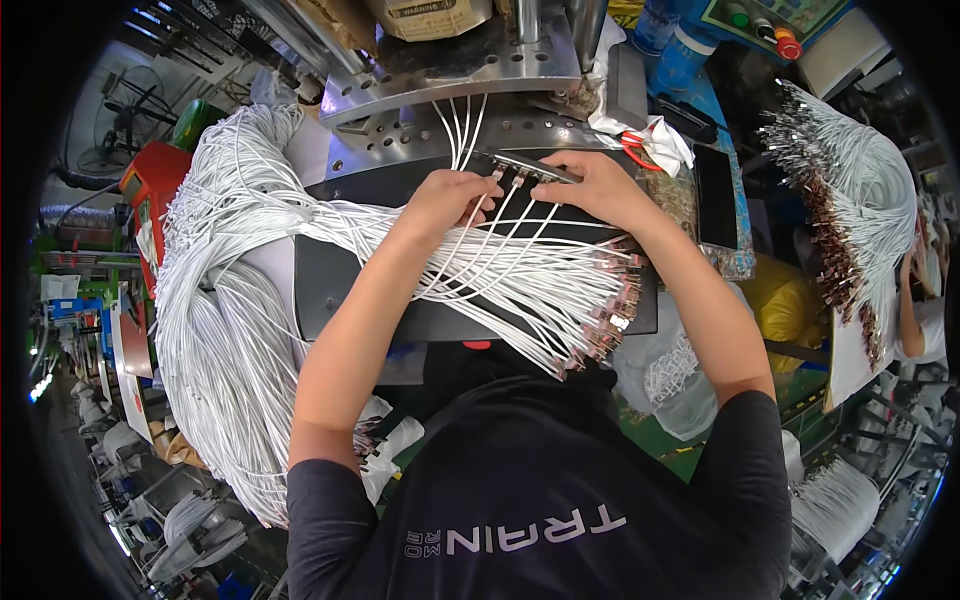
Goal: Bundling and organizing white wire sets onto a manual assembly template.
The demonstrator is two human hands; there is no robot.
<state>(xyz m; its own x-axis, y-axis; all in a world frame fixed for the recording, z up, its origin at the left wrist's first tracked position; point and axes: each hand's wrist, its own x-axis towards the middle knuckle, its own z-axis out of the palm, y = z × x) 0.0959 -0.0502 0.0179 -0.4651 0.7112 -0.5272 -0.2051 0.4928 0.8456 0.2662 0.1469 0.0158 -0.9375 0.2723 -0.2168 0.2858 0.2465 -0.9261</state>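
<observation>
My left hand (452, 203) is closed, its thumb and fingers pinching the end of a white cable beside a narrow dark metal bar. My right hand (598, 188) grips the right end of that metal bar (522, 161), fingers above and thumb below. Small copper-coloured connectors (518, 181) sit along the bar's near edge, with white cables running down from them. Under my wrists a fanned bundle of white cables (500, 275) lies on a black board, its coppery connector ends (612, 310) pointing right. My left fingers partly hide the cable end they hold.
A steel press with a perforated plate (450, 95) stands just beyond my hands, several white cables hanging from it. A large heap of white cables (225, 330) drapes at the left. Red-handled scissors (636, 150) and a control box with a red button (788, 45) are at the right.
</observation>
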